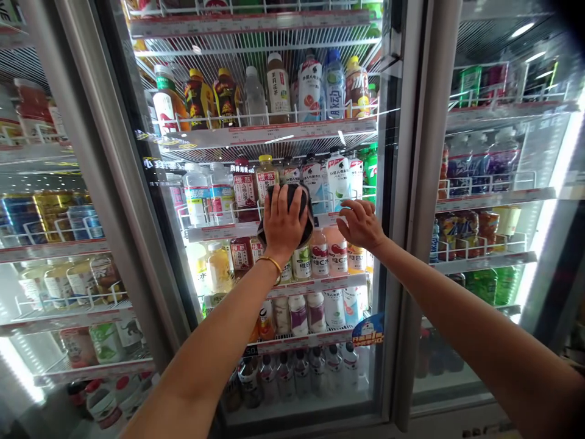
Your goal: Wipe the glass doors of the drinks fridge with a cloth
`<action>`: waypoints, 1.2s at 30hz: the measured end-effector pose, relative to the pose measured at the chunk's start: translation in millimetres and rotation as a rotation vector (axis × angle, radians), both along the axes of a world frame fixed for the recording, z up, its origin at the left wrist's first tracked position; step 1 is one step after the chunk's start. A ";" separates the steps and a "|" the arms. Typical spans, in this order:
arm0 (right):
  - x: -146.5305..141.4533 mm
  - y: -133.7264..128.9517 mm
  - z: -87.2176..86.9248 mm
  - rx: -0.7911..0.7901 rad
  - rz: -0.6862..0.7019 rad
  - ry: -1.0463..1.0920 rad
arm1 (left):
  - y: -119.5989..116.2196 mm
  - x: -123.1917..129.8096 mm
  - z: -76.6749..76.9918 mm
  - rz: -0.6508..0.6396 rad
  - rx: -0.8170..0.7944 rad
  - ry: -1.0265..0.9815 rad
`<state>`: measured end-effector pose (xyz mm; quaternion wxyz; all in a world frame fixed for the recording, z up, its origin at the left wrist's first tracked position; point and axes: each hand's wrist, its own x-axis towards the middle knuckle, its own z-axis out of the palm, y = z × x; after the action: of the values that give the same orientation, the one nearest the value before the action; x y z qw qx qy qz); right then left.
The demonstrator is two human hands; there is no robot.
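Observation:
My left hand (284, 224) presses a dark cloth (307, 213) flat against the glass door of a drinks fridge, fingers spread over it. A gold bangle (273, 268) circles that wrist. To the right, my right hand (361, 224) is raised near the same glass with bent, parted fingers and nothing in it; whether its fingertips touch the glass is unclear. Behind the hands, bottles (338, 180) stand in rows on white wire-fronted shelves.
Metal door frames with long vertical handles (425, 183) stand at both sides. More fridge sections with bottles and cans (85, 219) lie left and right. A round blue sticker (368, 330) is on the lower right of the middle door.

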<state>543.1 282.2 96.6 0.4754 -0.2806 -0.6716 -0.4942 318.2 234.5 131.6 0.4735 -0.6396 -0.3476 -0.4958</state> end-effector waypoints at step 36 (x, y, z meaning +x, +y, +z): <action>-3.4 -6.3 0.3 0.081 -0.008 0.005 | -10.6 -13.5 -26.5 -0.002 -0.056 0.572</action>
<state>539.8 275.9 97.0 0.4861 -0.2649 -0.6490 -0.5219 304.7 223.9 105.1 0.5341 -0.7666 -0.2130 -0.2859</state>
